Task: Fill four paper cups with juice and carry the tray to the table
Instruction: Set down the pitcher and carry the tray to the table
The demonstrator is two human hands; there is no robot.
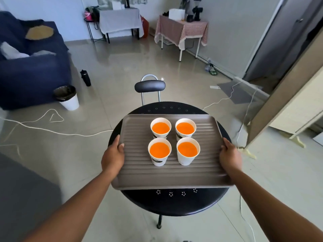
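A ribbed brown tray lies over a small round black table. On the tray stand several white paper cups in a square: the far-left cup, the far-right cup, the near-left cup and the near-right cup. All hold orange juice close to the rim. My left hand grips the tray's left edge, thumb on top. Gripping the right edge is my right hand. Whether the tray rests on the table or hovers just above it, I cannot tell.
A black chair stands just behind the round table. A white bin and a dark bottle sit near a blue sofa at left. White cords trail over the floor. Two cloth-covered tables stand at the far wall.
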